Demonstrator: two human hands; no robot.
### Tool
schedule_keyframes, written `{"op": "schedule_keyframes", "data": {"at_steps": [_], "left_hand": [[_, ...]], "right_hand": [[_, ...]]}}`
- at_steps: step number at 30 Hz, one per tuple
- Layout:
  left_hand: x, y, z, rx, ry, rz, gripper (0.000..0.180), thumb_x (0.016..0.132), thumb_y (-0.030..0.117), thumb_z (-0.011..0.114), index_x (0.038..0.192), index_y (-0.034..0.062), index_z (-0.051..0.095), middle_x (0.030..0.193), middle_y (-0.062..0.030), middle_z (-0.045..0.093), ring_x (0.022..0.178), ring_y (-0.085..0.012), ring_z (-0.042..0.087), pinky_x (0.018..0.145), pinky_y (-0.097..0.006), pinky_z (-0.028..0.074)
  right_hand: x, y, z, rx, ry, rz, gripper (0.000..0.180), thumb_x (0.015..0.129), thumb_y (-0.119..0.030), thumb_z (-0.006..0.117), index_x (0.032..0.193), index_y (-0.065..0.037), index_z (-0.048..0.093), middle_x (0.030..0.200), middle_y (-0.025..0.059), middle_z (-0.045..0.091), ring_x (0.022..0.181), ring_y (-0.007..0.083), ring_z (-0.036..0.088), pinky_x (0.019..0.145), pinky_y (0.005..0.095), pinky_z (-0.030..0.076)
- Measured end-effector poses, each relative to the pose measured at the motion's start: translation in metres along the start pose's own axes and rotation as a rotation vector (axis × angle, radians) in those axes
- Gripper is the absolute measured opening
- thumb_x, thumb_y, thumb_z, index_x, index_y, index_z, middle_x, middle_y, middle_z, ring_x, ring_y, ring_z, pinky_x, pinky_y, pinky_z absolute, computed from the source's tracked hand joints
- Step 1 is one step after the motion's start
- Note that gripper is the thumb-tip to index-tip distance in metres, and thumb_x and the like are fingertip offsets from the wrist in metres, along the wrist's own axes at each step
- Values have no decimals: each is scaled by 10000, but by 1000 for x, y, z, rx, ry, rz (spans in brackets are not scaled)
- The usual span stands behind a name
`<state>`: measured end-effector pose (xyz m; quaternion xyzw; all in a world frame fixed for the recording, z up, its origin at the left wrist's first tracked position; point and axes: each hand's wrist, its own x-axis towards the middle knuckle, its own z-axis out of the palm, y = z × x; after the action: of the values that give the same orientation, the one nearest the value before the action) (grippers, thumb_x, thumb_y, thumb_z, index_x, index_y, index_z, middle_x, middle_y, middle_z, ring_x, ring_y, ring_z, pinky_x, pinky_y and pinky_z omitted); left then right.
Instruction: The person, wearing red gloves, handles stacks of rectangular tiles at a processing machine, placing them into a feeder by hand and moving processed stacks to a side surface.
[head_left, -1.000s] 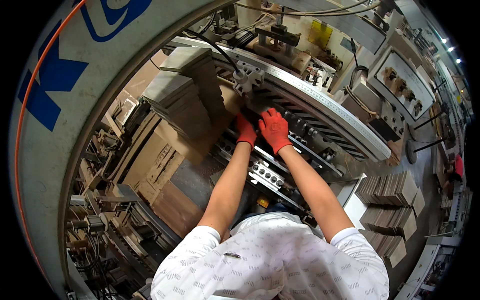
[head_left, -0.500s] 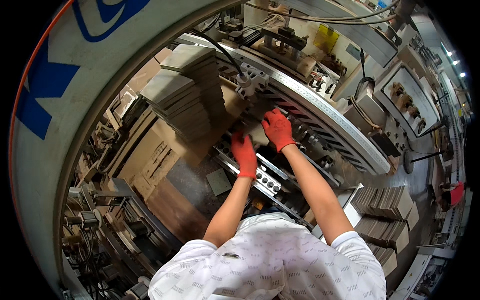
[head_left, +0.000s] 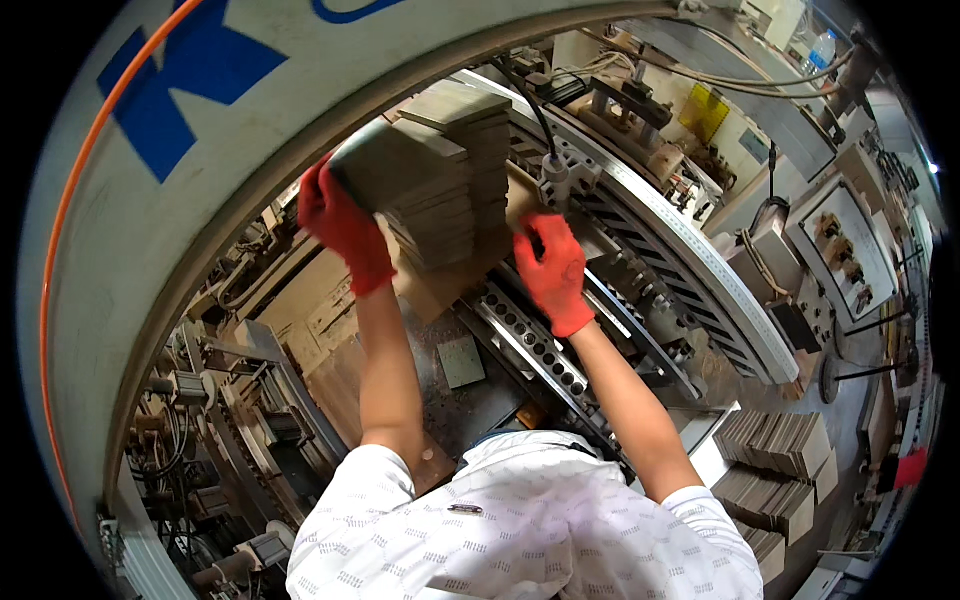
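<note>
Machine: a curved slotted metal guide (head_left: 690, 250) arcs across the upper right of the frame.
Stack: flat cardboard blanks (head_left: 440, 190) sit upper centre, tilted, long axis running up-right, between both hands.
Left hand (head_left: 345, 225): nearer; red-gloved fingers wrapped shut on the stack's left edge.
Right hand (head_left: 553, 272): fingers curled, touching the stack's lower right; grip unclear.

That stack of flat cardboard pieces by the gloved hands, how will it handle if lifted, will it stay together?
The stack of flat cardboard pieces is many loose thin sheets, so it will probably shear or fan unless squeezed from both sides. It looks fairly heavy for cardboard, being thick. The left hand grips one end; the right hand sits lower.
</note>
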<state>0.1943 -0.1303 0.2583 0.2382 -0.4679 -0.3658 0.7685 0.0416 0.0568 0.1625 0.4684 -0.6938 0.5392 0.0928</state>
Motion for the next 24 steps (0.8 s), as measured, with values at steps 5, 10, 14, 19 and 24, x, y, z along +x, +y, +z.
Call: {"op": "schedule_keyframes", "data": {"at_steps": [5, 10, 14, 19, 24], "left_hand": [[37, -79, -22, 642, -268, 73, 354, 998, 271, 574, 1058, -10, 781, 996, -127, 753, 897, -197, 674, 860, -350, 511], [25, -113, -13, 468, -150, 174, 442, 1030, 352, 502, 1139, -11, 731, 1036, -152, 743, 935, -229, 670, 897, -350, 497], [33, -151, -15, 386, -241, 184, 386, 1013, 318, 532, 1091, -1, 736, 994, -127, 742, 920, -229, 688, 868, -358, 517], [26, -164, -12, 834, -407, 392, 259, 952, 212, 589, 1048, 35, 751, 972, -143, 748, 912, -293, 725, 822, -386, 552], [16, -158, -13, 1096, -359, 345, 177, 939, 200, 604, 951, 58, 708, 925, -148, 695, 933, -321, 666, 854, -404, 513]], "right_hand": [[43, -49, 40, 235, 103, 23, 237, 956, -149, 710, 1155, -30, 660, 1083, 154, 671, 999, 306, 660, 861, 404, 533], [85, -52, 94, 356, 293, 64, 294, 1086, -260, 521, 1204, -5, 608, 1152, 209, 650, 1083, 388, 614, 951, 436, 490], [88, -59, 135, 359, 460, 107, 397, 1132, -325, 382, 1183, 10, 591, 1141, 217, 641, 1040, 408, 611, 947, 440, 471], [91, -85, 169, 186, 671, 198, 389, 1132, -304, 363, 1113, 23, 573, 1089, 249, 616, 1012, 424, 596, 899, 454, 464], [92, -92, 172, 235, 802, 192, 398, 1126, -335, 382, 1114, 17, 569, 1099, 219, 601, 1000, 388, 566, 916, 455, 451]]}}
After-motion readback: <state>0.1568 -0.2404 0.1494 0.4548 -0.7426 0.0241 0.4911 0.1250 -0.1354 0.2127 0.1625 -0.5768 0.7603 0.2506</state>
